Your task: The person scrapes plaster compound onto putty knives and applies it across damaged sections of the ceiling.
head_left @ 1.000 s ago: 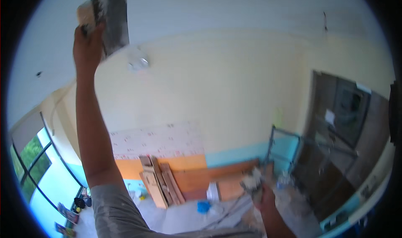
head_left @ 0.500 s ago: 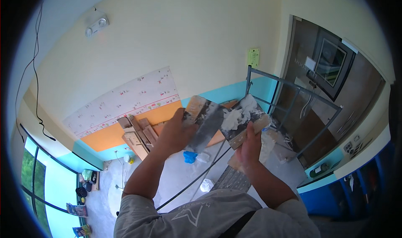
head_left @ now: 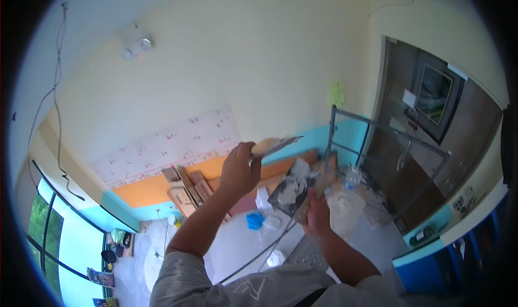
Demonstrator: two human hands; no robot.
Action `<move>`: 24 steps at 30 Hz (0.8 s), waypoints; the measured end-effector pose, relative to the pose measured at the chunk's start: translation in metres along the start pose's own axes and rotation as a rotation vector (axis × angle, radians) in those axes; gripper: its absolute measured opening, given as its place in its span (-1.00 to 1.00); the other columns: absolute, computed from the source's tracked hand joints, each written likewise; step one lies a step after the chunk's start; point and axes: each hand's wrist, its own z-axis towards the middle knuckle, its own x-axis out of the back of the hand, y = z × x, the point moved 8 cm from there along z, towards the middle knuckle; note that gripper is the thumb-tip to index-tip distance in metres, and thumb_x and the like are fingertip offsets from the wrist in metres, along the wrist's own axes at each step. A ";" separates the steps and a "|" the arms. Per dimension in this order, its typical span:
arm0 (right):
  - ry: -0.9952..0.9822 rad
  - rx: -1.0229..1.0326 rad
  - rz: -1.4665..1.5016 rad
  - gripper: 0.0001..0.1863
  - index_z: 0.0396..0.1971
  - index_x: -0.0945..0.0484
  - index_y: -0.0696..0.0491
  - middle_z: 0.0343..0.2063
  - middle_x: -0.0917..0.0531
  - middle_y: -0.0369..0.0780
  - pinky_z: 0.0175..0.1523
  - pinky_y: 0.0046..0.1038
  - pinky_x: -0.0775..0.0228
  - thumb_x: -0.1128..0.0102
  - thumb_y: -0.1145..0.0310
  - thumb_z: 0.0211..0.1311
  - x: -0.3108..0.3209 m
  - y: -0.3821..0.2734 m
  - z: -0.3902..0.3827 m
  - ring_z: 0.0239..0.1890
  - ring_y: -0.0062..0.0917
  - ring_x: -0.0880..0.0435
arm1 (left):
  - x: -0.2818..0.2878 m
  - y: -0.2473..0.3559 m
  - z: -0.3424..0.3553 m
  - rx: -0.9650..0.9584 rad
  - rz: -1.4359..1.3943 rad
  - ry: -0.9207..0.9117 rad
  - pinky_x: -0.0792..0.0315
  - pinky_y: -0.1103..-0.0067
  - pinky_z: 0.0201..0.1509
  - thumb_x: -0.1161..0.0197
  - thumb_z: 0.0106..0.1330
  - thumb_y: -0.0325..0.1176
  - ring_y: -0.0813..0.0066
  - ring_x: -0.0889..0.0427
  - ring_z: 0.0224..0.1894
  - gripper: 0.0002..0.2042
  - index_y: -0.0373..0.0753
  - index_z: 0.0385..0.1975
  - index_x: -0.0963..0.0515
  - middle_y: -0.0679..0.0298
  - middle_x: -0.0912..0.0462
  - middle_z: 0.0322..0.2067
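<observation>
My left hand is raised and closed around the pale handle of a wide putty knife. Its blade is seen nearly edge-on and points right, towards the cream wall. Lower and to the right, my right hand grips a second broad putty knife. White putty lies smeared over that dark blade, which tilts up and left. The two tools are apart from each other.
A grey metal scaffold frame stands to the right, before a dark door. Below me is a perforated platform. Wooden pieces lean against the orange wall band. A blue plastic bag lies on the floor.
The putty knives have separated. My left hand has risen and turned its blade edge-on, while the right one has dropped lower. The view has tilted slightly upward.
</observation>
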 end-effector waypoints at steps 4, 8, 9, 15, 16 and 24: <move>-0.120 -0.255 0.175 -0.59 0.14 -0.37 0.10 0.08 -0.53 -0.17 0.25 -0.28 -0.35 0.14 0.18 0.45 0.002 0.038 0.011 0.12 -0.37 -0.52 | 0.041 -0.023 0.026 -0.031 -0.207 0.407 -0.48 0.39 -0.20 -0.28 0.18 -0.50 0.02 -0.59 -0.29 -0.79 -0.32 -0.23 -0.42 0.03 -0.55 -0.33; -0.161 -0.247 0.121 -0.60 0.15 -0.36 0.09 0.09 -0.51 -0.18 0.27 -0.30 -0.34 0.14 0.22 0.43 0.014 0.039 0.010 0.14 -0.38 -0.50 | 0.147 -0.025 0.088 -0.102 -0.105 0.695 -0.49 0.44 -0.18 -0.31 0.21 -0.42 0.19 -0.64 -0.24 -0.72 -0.32 -0.15 -0.40 0.04 -0.59 -0.29; -0.069 -0.277 0.199 -0.70 -0.05 -0.45 0.07 -0.24 -0.53 -0.27 -0.11 -0.42 -0.38 0.13 0.20 0.44 0.030 0.045 0.010 -0.24 -0.47 -0.49 | 0.184 -0.025 0.106 -0.105 -0.042 0.760 -0.49 0.45 -0.16 -0.29 0.22 -0.41 0.22 -0.64 -0.23 -0.71 -0.32 -0.13 -0.39 0.05 -0.60 -0.27; 0.036 -0.310 0.125 -0.67 -0.57 -0.40 -0.08 -0.81 -0.28 -0.40 -0.76 -0.54 -0.02 0.12 0.17 0.44 0.077 0.054 0.021 -0.84 -0.62 -0.19 | 0.404 0.013 0.203 -0.393 -0.136 1.009 -0.43 0.43 -0.02 -0.31 0.22 -0.24 0.24 -0.59 -0.10 -0.55 -0.35 -0.01 -0.35 0.05 -0.59 -0.16; 0.148 -0.351 0.204 -0.63 -0.63 -0.33 -0.11 -0.85 -0.20 -0.41 -0.79 -0.53 0.04 0.13 0.17 0.44 0.069 0.048 0.010 -0.87 -0.63 -0.11 | 0.429 0.031 0.213 -0.468 -0.114 1.040 -0.43 0.41 -0.01 -0.32 0.21 -0.20 0.20 -0.60 -0.09 -0.53 -0.35 -0.01 -0.34 0.03 -0.59 -0.16; 0.252 -0.255 -0.001 -0.73 -0.53 -0.41 -0.11 -0.77 -0.34 -0.42 -0.76 -0.56 -0.07 0.08 0.21 0.42 0.071 0.028 0.015 -0.82 -0.65 -0.23 | 0.525 0.116 0.270 -0.428 0.186 1.124 -0.42 0.33 0.03 -0.31 0.18 -0.02 -0.02 -0.56 -0.02 -0.42 -0.39 -0.01 -0.33 -0.07 -0.58 -0.11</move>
